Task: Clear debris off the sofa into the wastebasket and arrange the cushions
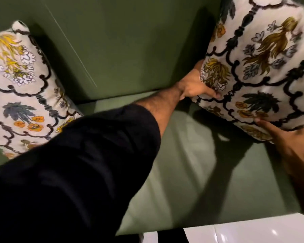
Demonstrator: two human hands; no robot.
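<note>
A floral cushion (263,67), white with black scrollwork and yellow flowers, is held upright just above the green sofa seat (191,163) at the right. My left hand (195,85), at the end of a black sleeve, grips its left edge. My right hand (291,142) grips its lower edge from beneath. A second cushion (23,95) of the same pattern leans against the sofa's back at the left. No debris or wastebasket is visible.
The green sofa back (121,46) rises behind both cushions. A glossy white floor (253,230) shows below the seat's front edge. My left forearm crosses the middle of the view and hides part of the seat.
</note>
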